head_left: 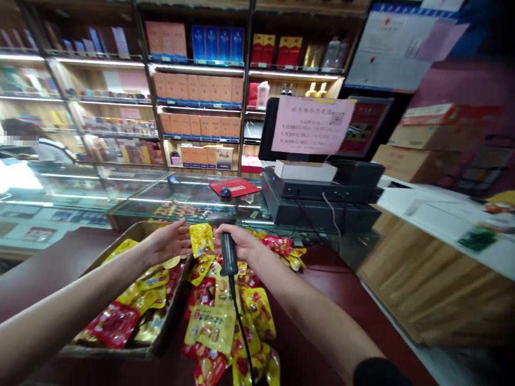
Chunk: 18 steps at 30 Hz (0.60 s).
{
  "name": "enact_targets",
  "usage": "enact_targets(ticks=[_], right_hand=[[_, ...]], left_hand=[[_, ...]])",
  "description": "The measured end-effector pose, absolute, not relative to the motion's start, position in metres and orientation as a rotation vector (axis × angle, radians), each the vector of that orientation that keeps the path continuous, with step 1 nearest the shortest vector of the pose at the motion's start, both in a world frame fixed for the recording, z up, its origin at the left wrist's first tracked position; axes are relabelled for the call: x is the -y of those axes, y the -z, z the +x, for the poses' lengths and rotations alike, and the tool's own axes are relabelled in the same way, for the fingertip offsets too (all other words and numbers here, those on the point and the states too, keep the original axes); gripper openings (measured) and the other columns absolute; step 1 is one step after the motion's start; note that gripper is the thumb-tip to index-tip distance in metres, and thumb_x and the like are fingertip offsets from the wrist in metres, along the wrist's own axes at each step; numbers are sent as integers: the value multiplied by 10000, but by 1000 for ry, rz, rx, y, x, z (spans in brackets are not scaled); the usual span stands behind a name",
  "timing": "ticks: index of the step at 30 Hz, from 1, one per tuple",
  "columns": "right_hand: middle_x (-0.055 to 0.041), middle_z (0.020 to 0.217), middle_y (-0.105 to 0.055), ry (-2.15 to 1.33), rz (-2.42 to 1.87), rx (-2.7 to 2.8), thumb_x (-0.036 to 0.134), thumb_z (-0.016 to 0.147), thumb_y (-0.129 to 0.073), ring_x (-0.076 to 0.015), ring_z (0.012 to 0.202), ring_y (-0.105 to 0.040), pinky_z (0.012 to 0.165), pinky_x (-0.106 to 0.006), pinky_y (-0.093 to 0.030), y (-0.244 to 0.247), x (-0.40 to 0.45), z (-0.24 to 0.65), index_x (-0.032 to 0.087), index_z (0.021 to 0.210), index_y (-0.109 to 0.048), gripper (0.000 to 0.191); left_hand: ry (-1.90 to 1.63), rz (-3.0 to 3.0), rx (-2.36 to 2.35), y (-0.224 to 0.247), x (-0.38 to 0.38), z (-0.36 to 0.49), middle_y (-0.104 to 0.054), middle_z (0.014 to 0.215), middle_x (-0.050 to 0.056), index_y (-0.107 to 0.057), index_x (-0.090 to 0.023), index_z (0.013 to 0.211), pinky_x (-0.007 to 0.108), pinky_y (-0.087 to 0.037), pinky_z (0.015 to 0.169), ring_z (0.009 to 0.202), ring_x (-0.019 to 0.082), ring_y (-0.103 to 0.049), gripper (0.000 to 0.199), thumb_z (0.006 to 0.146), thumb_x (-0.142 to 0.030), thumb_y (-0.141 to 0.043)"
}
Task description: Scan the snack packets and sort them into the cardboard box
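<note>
My right hand (239, 242) is wrapped round the handle of a black handheld scanner (228, 252), whose cable runs down over the packets. Just left of the scanner stands a small yellow packet (201, 240). The fingers of my left hand (171, 242) are apart and point toward this packet; whether they touch it is unclear. Below my left forearm, a cardboard box (155, 343) holds yellow and red packets (115, 324). A loose pile of similar packets (211, 327) lies on the dark red table (309, 316) under the scanner.
Beyond the table is a glass counter (137, 206) with a red mat (237, 187) and a monitor (368, 126) bearing a pink sign. Boxed goods fill the shelves (201, 64) behind. A wooden counter (422, 289) stands at right. Part of a person (52, 151) shows at far left.
</note>
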State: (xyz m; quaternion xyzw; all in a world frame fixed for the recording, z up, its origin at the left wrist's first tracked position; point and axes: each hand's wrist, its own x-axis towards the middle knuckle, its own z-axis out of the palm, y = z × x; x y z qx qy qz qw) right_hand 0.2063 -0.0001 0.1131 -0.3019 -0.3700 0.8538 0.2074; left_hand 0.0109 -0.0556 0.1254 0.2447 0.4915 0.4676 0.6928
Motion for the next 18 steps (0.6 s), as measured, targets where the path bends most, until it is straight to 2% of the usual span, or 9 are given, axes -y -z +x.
enact_targets(ticks=[5, 9, 13, 18], right_hand=[[43, 452, -424, -2343, -972, 1201, 164, 726, -520, -79, 403, -368, 438, -196, -380, -126, 7, 118, 176, 589, -448, 156], [30, 477, -477, -2318, -1062, 1285, 156, 712, -559, -91, 431, -436, 456, -202, -405, -123, 11, 81, 156, 646, -522, 76], [45, 472, -452, -2347, -1039, 1282, 155, 708, -565, -79, 419, -416, 475, -204, -421, -117, 8, 81, 155, 640, -526, 79], [22, 505, -486, -2321, -1024, 1228, 163, 724, -533, -80, 446, -442, 518, -218, -460, -115, 3, 122, 147, 616, -523, 110]], left_hand=[[-1254, 512, -1340, -142, 86, -65, -607, 1126, 155, -595, -135, 1045, 433, -512, 808, 1041, 271, -583, 339, 853, -402, -515], [-1392, 462, -1480, -146, 100, -98, -557, 1223, 155, -594, -135, 1046, 478, -448, 917, 1184, 273, -482, 331, 843, -390, -541], [-1367, 442, -1432, -144, 99, -96, -559, 1220, 171, -573, -121, 1109, 470, -432, 935, 1180, 271, -489, 362, 859, -378, -518], [-1224, 474, -1332, -133, 84, -54, -582, 1207, 149, -586, -137, 1097, 414, -477, 863, 1138, 269, -526, 382, 849, -422, -525]])
